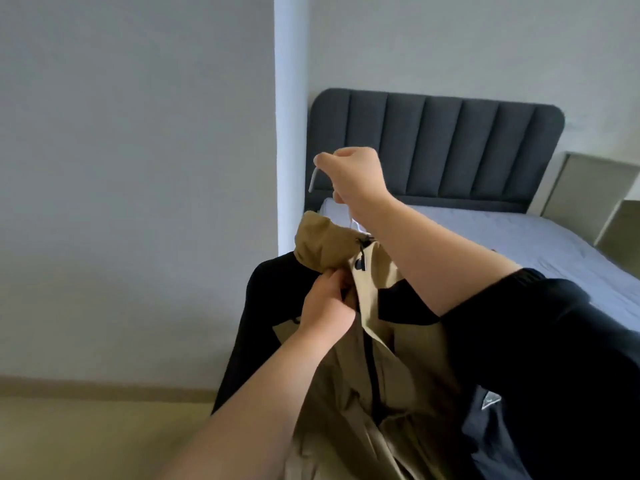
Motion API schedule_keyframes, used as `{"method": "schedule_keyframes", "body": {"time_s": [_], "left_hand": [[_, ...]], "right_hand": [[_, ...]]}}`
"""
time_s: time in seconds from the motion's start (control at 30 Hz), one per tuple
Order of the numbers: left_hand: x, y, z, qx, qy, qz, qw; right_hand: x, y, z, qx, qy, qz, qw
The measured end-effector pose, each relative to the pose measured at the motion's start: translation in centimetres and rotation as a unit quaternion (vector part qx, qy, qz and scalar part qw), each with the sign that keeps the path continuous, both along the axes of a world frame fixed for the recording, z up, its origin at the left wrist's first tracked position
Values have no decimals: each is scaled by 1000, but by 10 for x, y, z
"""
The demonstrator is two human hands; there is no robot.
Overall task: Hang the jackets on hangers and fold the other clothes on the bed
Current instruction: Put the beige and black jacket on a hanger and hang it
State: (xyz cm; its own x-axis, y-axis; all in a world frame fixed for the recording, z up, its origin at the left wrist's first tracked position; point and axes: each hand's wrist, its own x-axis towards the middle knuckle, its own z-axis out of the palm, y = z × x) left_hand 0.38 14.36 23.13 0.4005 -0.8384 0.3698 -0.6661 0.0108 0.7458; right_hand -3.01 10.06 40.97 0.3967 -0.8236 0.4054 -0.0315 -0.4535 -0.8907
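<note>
No legible text; grey patch [490,400] on dark garment [491,441] unreadable

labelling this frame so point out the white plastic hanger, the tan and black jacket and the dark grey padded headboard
white plastic hanger [312,180]: head view, hook tip
tan and black jacket [325,245]: head view, tan upper part
dark grey padded headboard [443,143]: head view, middle panel

Illumination is moderate, soft and even, with a cool cast, and no glare is recorded. The wall corner [291,116] reads brightest, while the left wall [138,168] sits in flat grey shade. Shadows are diffuse: a soft one lies on the tan jacket [349,375] beneath the right forearm [433,258]. The person's black sleeve [554,358] shows almost no detail. The hanger [312,180] hook is smeared by blur. Wide-angle stretching enlarges the left forearm [249,410] at the lower edge, where focus is soft. The skirting board [104,389] bows slightly.
</note>
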Motion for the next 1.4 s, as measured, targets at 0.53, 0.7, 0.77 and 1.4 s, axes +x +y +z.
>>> {"method": "schedule_keyframes", "body": {"time_s": [0.53, 0.7, 0.77, 1.4], "left_hand": [[176, 187, 169, 15, -203, 334, 920], [185, 284, 228, -194, -217, 508, 811], [191, 316, 244, -170, -259, 502, 807], [241, 472, 202, 39, -564, 315, 762]], "right_hand": [[113, 179, 191, -23, -207, 300, 931], [157, 213, 194, 28, -216, 361, 907], [175, 230, 188, 49, -208, 379, 900], [293, 386, 139, 190, -138, 494, 837]]}}
